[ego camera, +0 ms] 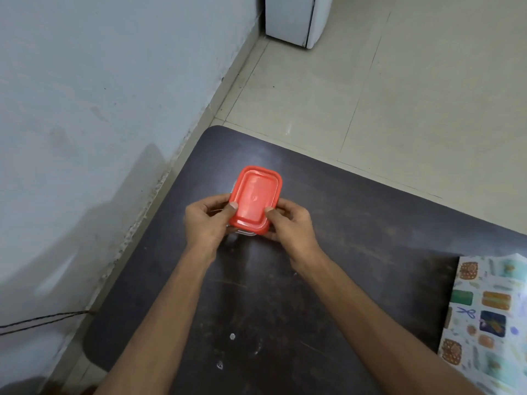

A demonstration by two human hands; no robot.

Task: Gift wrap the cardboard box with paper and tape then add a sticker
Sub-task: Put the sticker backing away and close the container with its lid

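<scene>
Preparation step: our left hand [206, 220] and right hand [292, 225] clamp the orange-lidded clear plastic container [254, 196]; next, we likely prise the lid.

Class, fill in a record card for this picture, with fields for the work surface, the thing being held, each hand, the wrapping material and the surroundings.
Surface: dark table, scuffed
Held thing: red-lidded container, rectangular, lid on
Left hand: grips the container's left side, thumb on the lid
Right hand: grips its right side, thumb on the lid
Wrapping paper: patterned sheet at the table's right edge, untouched
Surroundings: pale wall on the left, tiled floor beyond the table
Cardboard box: not in view
</scene>
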